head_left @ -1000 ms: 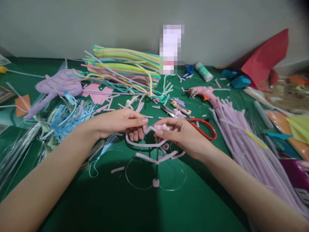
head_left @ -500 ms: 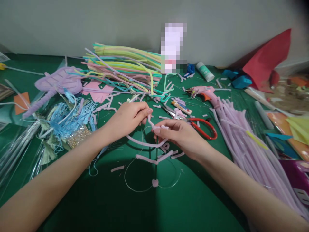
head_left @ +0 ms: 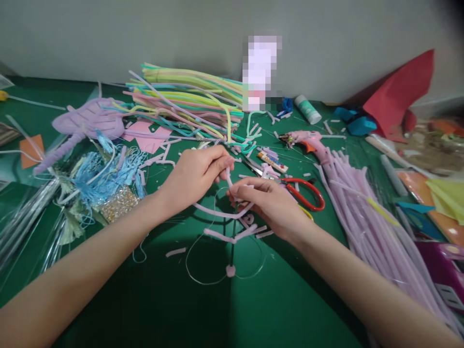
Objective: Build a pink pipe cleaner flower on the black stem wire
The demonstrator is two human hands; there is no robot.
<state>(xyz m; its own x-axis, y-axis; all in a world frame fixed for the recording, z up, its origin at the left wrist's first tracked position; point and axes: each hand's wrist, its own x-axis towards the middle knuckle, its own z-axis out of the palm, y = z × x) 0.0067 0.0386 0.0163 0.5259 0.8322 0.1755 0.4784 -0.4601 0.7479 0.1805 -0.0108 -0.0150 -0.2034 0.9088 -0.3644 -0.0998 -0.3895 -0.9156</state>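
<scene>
Between the fingertips of both hands runs a short pale lilac pipe cleaner. My left hand pinches its upper end, while my right hand grips it lower down and hides part of it. Below my fingers is a small frame on a thin dark stem. It carries a curved lilac pipe cleaner, a shallow V of lilac pieces, a lilac knob at the bottom and a thin looped wire. How the held piece joins the frame is hidden by my right hand.
Red-handled pliers and a pink glue gun lie right of my hands. Lilac pipe cleaners spread at right; a multicoloured bundle lies behind. Blue tassels and a bag of beads are at left.
My left hand has shifted slightly right and the pipe cleaner between the hands looks straighter. My right fingers have closed further over it. The frame below has tilted a little.
</scene>
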